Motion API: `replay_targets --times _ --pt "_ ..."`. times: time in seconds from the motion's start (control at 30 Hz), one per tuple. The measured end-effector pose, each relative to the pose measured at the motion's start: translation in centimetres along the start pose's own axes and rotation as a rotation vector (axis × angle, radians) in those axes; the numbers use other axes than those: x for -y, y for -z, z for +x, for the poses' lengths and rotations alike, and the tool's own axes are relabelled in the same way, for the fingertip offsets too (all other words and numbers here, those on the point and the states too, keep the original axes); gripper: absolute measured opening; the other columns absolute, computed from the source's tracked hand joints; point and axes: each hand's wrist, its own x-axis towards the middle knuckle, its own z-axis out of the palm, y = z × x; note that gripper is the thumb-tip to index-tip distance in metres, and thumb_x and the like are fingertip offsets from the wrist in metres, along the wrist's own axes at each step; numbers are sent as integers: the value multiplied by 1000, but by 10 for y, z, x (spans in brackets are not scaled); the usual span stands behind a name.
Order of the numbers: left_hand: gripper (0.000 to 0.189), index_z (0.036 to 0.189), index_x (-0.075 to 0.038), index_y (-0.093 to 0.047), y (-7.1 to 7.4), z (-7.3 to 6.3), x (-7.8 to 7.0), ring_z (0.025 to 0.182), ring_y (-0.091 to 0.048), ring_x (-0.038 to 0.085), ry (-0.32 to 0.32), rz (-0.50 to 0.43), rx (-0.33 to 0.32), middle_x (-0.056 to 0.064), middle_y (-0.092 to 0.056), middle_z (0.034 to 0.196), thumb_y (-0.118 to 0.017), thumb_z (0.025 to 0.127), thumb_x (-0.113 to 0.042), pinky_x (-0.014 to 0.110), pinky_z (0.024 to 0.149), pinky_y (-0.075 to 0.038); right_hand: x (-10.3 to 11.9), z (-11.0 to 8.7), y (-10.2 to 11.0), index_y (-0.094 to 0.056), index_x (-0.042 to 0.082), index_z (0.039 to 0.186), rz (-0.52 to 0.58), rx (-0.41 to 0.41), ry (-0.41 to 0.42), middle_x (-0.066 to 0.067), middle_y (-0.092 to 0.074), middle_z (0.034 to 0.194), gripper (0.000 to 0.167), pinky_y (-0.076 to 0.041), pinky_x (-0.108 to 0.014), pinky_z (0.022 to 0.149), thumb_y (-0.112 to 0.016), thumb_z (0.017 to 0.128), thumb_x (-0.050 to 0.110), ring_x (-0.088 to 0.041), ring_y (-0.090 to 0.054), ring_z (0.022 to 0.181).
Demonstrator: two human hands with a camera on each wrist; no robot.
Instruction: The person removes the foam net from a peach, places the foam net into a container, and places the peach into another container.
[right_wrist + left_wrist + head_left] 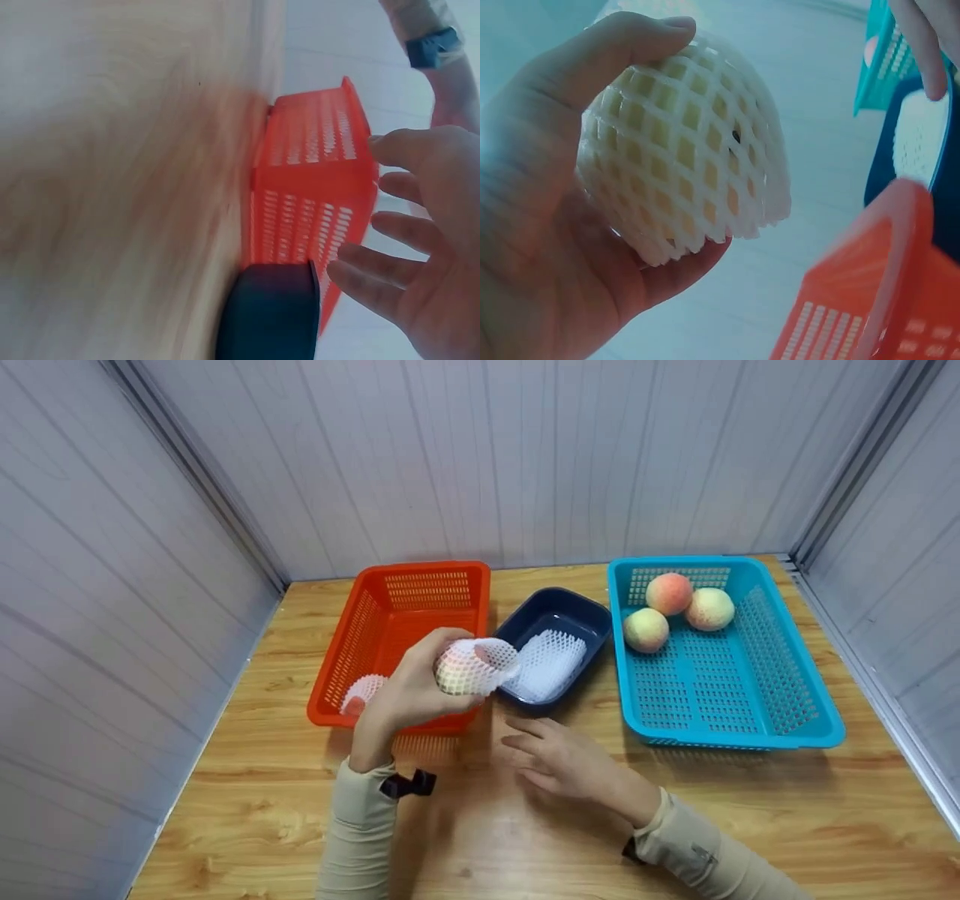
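My left hand (417, 684) grips a peach (459, 669) wrapped in a white foam net sleeve (682, 142), held above the front right of the red basket (346, 645). In the left wrist view the thumb lies over the top of the net and the fingers curl beneath it. My right hand (559, 757) holds nothing; its fingers are loosely extended over the table, just in front of the navy tray (525, 619). Inside that tray lies a stack of flat white foam nets (551, 660). Another netted peach (360, 697) sits in the red basket's near left corner, partly hidden by my left hand.
At the right stands a blue basket (795, 660) with three bare peaches (669, 594) grouped toward its back left. The navy tray stands between the two baskets. Pale panel walls (465, 465) enclose the wooden table (255, 810) at the back and sides.
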Motion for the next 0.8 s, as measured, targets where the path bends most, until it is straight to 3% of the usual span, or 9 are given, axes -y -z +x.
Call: replay_targets --times 0.27,0.43,0.8 --pt "78 130 -15 -46 -27 -7 -8 101 -55 12 17 -11 105 -3 -56 118 -89 66 -28 31 86 -50 2 -30 34 -68 10 112 66 -59 -131 -10 -61 122 32 -53 -39 83 -76 82 18 -23 -61 108" --pt "83 130 -11 -42 -44 -9 -12 102 -54 14 46 62 166 1 -54 118 -89 65 -33 32 90 -48 2 -45 48 -70 12 106 63 -93 -153 -2 -65 114 27 -53 -36 80 -77 81 17 -17 -62 104" --pt "79 130 -13 -49 -80 -13 -10 102 -51 12 2 216 235 -4 -53 120 -87 65 -36 30 92 -45 0 -78 50 -71 13 100 57 -131 -166 0 -66 105 25 -51 -34 79 -80 77 11 -17 -61 98"
